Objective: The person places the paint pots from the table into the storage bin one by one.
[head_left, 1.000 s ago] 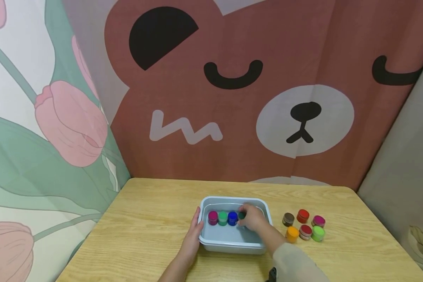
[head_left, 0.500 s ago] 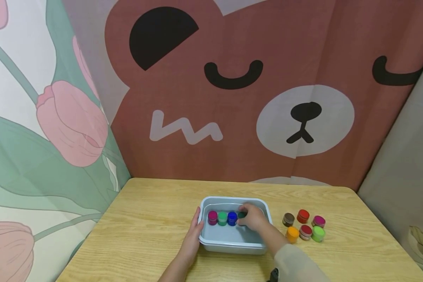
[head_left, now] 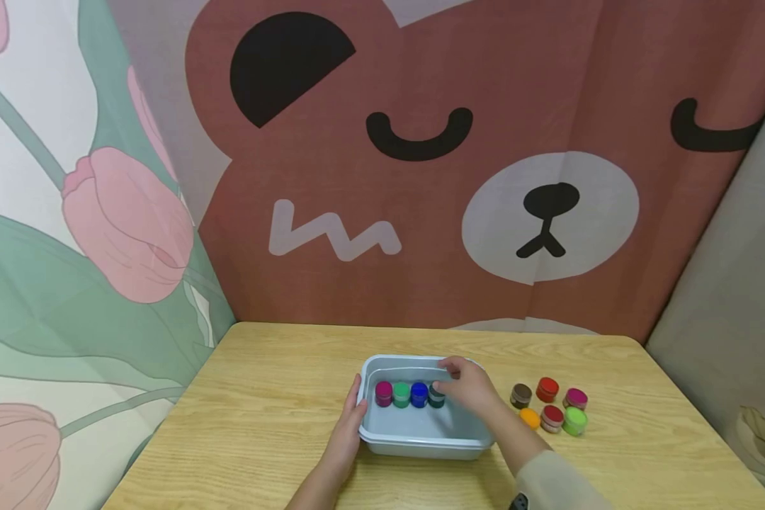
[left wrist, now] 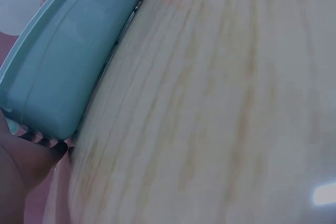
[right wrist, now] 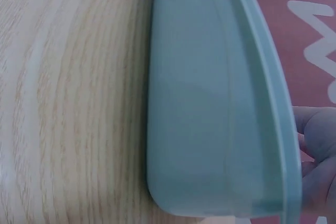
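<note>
Four jars [head_left: 418, 397] abreast in tray [head_left: 421, 443]. Left hand [head_left: 343, 433] grips left edge; right hand [head_left: 470, 388] half-spread, seemingly holding nothing: best lift clear without nudging dark jar [head_left: 436, 399].

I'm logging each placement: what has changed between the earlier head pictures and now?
The right grip has opened from around the dark jar and shifted slightly up and right in the head view, baring more of that jar. The left grip stays on the left side of the tray; the other three jars inside and the six jars outside keep their places.
</note>
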`<action>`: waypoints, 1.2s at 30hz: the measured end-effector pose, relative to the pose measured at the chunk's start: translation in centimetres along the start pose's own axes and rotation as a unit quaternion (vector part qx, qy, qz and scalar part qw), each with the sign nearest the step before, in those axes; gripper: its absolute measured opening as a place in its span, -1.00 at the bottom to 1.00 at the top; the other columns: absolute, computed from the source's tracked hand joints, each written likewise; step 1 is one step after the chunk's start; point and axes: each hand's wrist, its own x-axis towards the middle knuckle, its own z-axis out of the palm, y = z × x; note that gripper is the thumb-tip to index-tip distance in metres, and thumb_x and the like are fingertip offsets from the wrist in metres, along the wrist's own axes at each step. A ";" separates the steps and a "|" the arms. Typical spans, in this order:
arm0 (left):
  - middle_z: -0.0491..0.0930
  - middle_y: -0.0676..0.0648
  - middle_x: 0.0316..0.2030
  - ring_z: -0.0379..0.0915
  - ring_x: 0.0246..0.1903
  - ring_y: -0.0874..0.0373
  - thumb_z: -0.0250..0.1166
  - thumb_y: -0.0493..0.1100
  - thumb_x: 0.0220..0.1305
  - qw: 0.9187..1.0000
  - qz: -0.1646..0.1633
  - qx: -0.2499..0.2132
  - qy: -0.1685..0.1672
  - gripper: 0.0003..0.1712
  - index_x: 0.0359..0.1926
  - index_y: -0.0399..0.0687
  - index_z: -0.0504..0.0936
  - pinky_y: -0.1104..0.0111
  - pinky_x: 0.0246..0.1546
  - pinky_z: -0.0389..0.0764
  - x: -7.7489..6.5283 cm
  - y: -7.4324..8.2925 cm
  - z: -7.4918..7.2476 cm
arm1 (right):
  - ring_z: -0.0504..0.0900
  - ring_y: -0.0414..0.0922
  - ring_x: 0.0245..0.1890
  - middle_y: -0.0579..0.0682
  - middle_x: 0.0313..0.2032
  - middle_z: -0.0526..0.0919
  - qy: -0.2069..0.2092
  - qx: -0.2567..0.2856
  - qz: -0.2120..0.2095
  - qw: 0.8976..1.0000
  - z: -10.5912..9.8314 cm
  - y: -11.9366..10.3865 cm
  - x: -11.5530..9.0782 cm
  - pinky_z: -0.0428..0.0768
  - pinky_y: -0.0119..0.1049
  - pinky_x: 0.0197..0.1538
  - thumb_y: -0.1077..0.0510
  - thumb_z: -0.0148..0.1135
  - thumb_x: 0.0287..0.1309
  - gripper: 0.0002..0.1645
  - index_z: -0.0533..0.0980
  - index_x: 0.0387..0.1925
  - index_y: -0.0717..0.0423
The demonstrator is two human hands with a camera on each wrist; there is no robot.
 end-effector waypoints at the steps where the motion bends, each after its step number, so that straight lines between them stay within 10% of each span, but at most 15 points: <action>1: -0.21 -0.20 0.56 -0.42 0.52 -0.30 -0.17 -0.04 0.54 1.000 0.001 0.001 0.000 -0.32 0.57 0.02 -0.13 -0.30 0.43 -0.35 0.0 0.0 0.0 | 0.55 0.17 0.13 0.21 0.09 0.62 0.001 0.005 -0.001 1.000 -0.3 0.0 -0.2 0.57 0.08 0.18 0.16 0.37 0.13 -0.54 0.55 0.08 0.18; 36: -0.21 -0.17 0.57 -0.42 0.52 -0.29 -0.19 -0.01 0.55 1.000 -0.009 0.002 0.002 -0.33 0.57 0.06 -0.14 -0.32 0.42 -0.33 0.1 0.2 0.1 | 0.23 0.29 0.37 0.37 0.41 0.18 0.070 0.054 0.079 0.993 -10.3 10.9 -5.5 0.36 0.18 0.35 -0.24 0.15 0.30 -0.10 0.15 0.45 0.19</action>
